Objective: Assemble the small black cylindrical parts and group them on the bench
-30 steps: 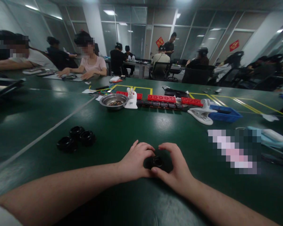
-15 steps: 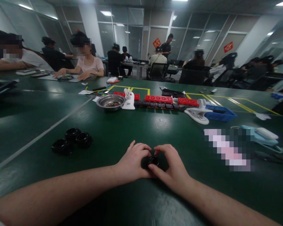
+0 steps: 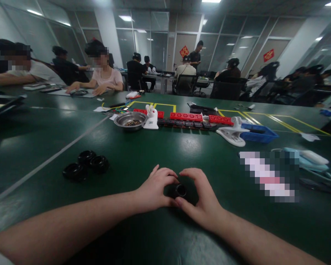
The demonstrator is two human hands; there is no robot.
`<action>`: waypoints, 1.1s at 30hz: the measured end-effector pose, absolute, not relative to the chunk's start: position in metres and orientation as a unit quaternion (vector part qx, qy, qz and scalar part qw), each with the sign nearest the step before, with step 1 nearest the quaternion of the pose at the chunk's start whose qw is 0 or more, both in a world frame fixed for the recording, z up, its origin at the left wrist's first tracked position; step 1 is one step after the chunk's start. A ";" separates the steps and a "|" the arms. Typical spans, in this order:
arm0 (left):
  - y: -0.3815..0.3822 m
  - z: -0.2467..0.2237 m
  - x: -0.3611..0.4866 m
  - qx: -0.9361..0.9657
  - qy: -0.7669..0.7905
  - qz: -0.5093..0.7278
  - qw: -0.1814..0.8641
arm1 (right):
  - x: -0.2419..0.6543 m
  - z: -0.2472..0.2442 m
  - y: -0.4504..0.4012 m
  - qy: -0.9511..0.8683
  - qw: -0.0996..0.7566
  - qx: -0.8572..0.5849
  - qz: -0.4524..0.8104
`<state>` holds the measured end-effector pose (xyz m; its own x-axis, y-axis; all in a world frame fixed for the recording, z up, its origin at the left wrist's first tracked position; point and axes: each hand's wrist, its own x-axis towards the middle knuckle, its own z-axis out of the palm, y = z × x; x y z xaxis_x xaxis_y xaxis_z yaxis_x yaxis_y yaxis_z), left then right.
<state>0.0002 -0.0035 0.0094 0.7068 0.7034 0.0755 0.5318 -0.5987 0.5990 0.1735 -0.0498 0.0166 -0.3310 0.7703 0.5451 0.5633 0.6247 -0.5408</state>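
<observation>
— Hands first: where are yours, and what do they have?

— Head view, the only one. Your left hand (image 3: 157, 189) and right hand (image 3: 201, 200) rest together on the green table (image 3: 160, 151), near its close edge. Between them sits a small black round part (image 3: 180, 190) with a shiny ring at its centre. Your fingers curl around it from both sides, thumbs closing in underneath, so it looks pinched in place on the table rather than lifted; whether each fingertip truly presses on it, you cannot tell.

— Why hold it that way?

— Probably to steady it from both sides.

— Anything else close by?

— Three black ring parts (image 3: 85, 163) cluster well to your left. Farther off stand a metal bowl (image 3: 130, 120), a row of red blocks (image 3: 186, 116) and a blue tray (image 3: 257, 133). Other people sit at tables beyond.
</observation>
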 end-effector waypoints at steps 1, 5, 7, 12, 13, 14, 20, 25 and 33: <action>-0.003 0.009 0.000 0.881 0.350 0.154 0.279 | 0.173 0.016 -0.049 -0.802 0.401 -0.426 0.116; -0.004 0.008 0.001 0.883 0.349 0.156 0.274 | 0.173 0.014 -0.048 -0.813 0.371 -0.431 0.126; -0.004 0.007 0.001 0.882 0.352 0.160 0.270 | 0.174 0.015 -0.049 -0.829 0.366 -0.398 0.145; -0.005 0.007 0.001 0.881 0.352 0.165 0.271 | 0.175 0.015 -0.049 -0.830 0.378 -0.389 0.129; -0.005 0.008 0.001 0.881 0.350 0.166 0.272 | 0.175 0.014 -0.048 -0.821 0.384 -0.406 0.118; -0.005 0.008 0.001 0.881 0.349 0.166 0.273 | 0.175 0.014 -0.047 -0.810 0.390 -0.424 0.109; -0.006 0.009 0.001 0.881 0.351 0.167 0.270 | 0.175 0.011 -0.046 -0.808 0.387 -0.427 0.123; -0.006 0.010 0.001 0.879 0.355 0.165 0.270 | 0.177 0.013 -0.048 -0.829 0.385 -0.381 0.135; -0.006 0.010 0.002 0.880 0.353 0.162 0.274 | 0.175 0.006 -0.045 -0.780 0.411 -0.463 0.091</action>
